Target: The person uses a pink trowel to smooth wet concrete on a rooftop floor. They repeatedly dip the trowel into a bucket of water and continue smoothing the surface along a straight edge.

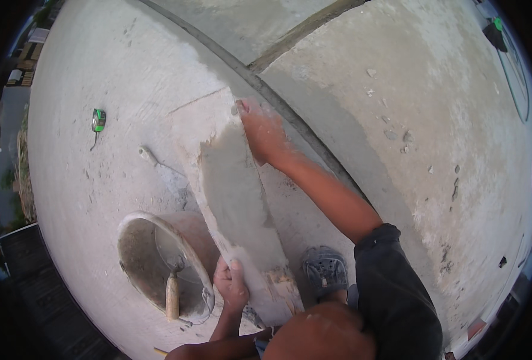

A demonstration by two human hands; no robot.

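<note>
A long, pale flat board (236, 186), its middle smeared with wet grey mortar, slants across the space in front of me. My left hand (231, 285) grips the left edge near the close end, thumb on top and fingers hidden partly underneath. Toward the far end, my right hand (263, 129) is closed on the right edge; it is slightly blurred. Beside the left hand lies a tipped bucket (135, 219) with a mortar-caked inside. A trowel with a wooden handle (172, 297) rests in its mouth.
Another trowel with a pale handle (148, 156) lies left of the board. Farther left is a green tape measure (98, 120). A dark groove (278, 99) crosses the concrete floor (458, 108), which has crumbs of rubble. My shoe (325, 270) stands right of the board; a green hose (514, 84) is far right.
</note>
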